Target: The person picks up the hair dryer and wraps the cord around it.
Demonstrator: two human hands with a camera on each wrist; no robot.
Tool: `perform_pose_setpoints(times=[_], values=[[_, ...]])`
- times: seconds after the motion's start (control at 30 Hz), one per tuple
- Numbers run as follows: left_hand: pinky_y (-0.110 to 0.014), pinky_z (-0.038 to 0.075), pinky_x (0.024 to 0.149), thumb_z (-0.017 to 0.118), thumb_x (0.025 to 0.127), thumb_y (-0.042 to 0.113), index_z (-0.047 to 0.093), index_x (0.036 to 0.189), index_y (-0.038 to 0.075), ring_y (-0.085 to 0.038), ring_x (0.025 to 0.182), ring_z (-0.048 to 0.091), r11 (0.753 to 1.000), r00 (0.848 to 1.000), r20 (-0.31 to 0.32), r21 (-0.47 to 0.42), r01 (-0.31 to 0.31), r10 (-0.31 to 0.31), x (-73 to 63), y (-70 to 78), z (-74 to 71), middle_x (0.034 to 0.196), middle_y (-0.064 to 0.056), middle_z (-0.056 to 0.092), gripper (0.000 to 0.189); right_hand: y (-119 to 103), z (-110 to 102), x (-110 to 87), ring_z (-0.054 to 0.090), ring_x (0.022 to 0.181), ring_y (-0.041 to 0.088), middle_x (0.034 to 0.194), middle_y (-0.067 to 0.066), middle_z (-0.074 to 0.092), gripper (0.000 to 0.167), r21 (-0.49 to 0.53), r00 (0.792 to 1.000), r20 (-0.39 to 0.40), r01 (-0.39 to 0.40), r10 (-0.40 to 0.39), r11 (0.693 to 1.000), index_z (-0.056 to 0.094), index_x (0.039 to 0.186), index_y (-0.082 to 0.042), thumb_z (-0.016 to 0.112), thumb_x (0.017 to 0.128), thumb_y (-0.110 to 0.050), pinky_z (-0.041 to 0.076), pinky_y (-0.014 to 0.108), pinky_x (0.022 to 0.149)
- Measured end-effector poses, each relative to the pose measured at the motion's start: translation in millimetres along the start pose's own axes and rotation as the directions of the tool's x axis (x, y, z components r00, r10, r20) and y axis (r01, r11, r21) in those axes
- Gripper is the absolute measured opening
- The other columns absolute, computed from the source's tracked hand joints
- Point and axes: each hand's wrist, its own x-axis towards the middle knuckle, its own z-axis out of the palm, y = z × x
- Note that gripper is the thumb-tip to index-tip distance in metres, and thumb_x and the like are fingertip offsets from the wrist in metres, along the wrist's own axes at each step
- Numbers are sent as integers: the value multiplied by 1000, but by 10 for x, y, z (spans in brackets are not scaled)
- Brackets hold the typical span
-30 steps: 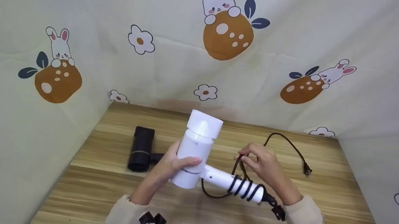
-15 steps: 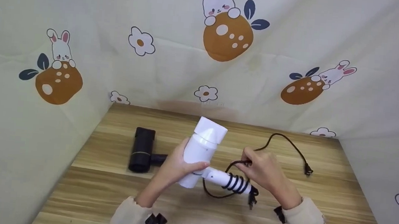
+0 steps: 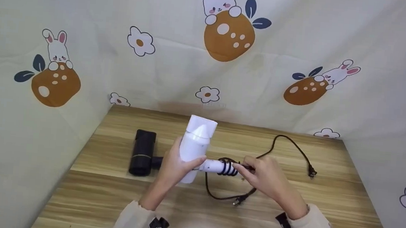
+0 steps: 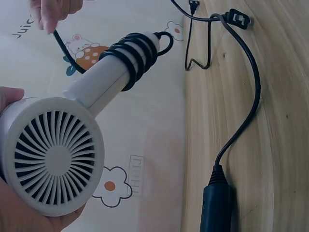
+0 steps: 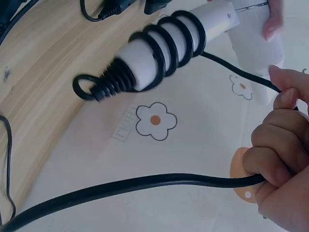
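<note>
A white hair dryer (image 3: 196,148) is held up over the table, its vented rear showing in the left wrist view. My left hand (image 3: 181,165) grips its barrel, thumb across the front. Several turns of black cord (image 5: 166,46) wrap the white handle (image 4: 104,84). To the right of that handle, my right hand (image 3: 267,177) holds a stretch of the cord; in the right wrist view its fingers curl round it, one length running up to the coil and another hanging away to the lower left.
A black hair dryer (image 3: 143,154) lies on the wooden table (image 3: 109,201) at the left, its handle partly behind my left hand. One plug (image 3: 312,171) lies at the right, another plug (image 3: 239,199) nearer the front. A printed curtain (image 3: 170,68) stands behind the table.
The white hair dryer has swung so its handle points nearly level to the right. My right hand has moved from above the handle to near its end, still holding the cord.
</note>
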Motion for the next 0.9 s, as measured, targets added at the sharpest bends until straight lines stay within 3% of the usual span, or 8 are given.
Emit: perform_pose_setpoints(times=[0.17,0.33,0.4,0.57,0.67,0.8,0.9], values=[[-34,52,69,80,69,33,46,125,7,-23,85,61,999,995,-96,-39,-11,8,24,11,-30,100,-11,63,70,-55,0,-33,34,45,-7,51,-11,50,30,116,999,35,-44,40,992,48,62,-17,57,90,-11,28,9,41],[-35,52,70,81,69,31,46,123,6,-23,84,60,995,983,-183,-91,-34,17,45,26,-46,99,-11,62,69,-108,34,-80,42,53,-4,61,-7,54,21,248,992,118,-62,34,967,54,73,-14,51,93,-6,41,15,49],[-35,51,72,80,70,30,45,126,6,-22,86,59,992,980,-200,-125,-35,9,40,32,-49,100,-11,62,70,-130,57,-98,42,53,-5,62,-5,55,18,274,989,150,-54,13,960,55,76,-12,51,92,-6,41,14,48],[-36,49,78,78,73,21,41,132,5,-22,92,57,961,976,-219,-275,-40,-22,16,73,-62,107,-12,59,72,-164,114,-103,37,51,-7,59,-5,51,16,306,973,227,-43,-29,951,56,78,-10,53,94,-12,37,11,44],[-36,48,81,76,74,16,38,134,4,-21,94,57,940,977,-211,-339,-45,-30,-3,109,-59,110,-13,58,72,-162,149,-103,46,53,-4,61,-3,57,17,336,961,276,-69,-28,939,57,80,-9,52,94,-16,43,12,49],[-36,47,82,75,73,14,37,134,4,-20,95,55,920,979,-201,-390,-47,-35,-20,151,-51,111,-13,56,72,-139,210,-99,55,57,1,67,1,64,19,388,935,353,-176,30,905,59,83,-9,51,95,-21,49,17,53],[-36,47,82,74,74,12,37,133,5,-19,95,55,900,979,-201,-433,-51,-41,-25,176,-47,111,-11,55,70,-108,281,-98,54,55,2,69,4,65,21,443,919,385,-262,82,858,58,83,-8,50,96,-24,49,20,49]])
